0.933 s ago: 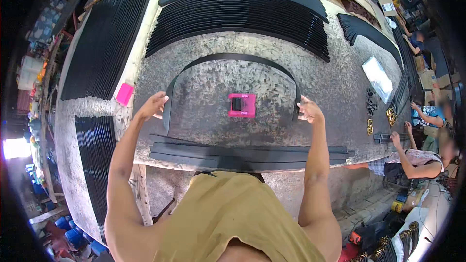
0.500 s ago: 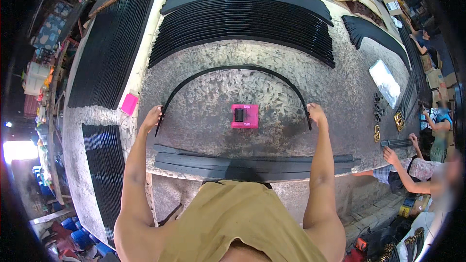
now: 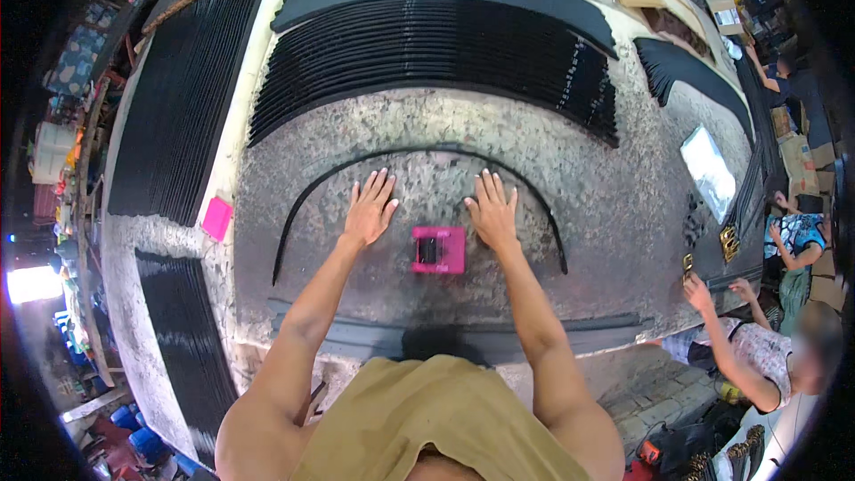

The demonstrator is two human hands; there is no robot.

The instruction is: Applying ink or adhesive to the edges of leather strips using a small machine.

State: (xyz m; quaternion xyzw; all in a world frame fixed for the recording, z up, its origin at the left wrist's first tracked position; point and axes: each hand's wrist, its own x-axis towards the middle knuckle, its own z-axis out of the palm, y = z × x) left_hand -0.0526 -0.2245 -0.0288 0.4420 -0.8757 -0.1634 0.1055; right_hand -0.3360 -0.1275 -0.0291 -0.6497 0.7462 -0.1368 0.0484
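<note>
My left hand (image 3: 370, 207) and my right hand (image 3: 492, 209) lie palm down with fingers apart inside the arch of a long black strip (image 3: 550, 219), holding nothing. The strip lies bent on the mottled table (image 3: 641, 205), its two ends pointing toward me. Between and just below my hands sits a pink holder (image 3: 454, 249) with a dark cylinder in it. Several flat dark strips (image 3: 579, 335) lie along the near edge, partly under my forearms.
Bundled black strips (image 3: 427, 44) fill the back and left (image 3: 183, 98). A pink block (image 3: 216, 218) is at left; a clear plastic packet (image 3: 708, 174) and gold buckles (image 3: 728, 243) at right. A co-worker (image 3: 748, 361) works at the right edge, others farther back.
Both hands have let go of the strip's ends and moved inward and forward onto the table inside the arch. The strip now lies on the table.
</note>
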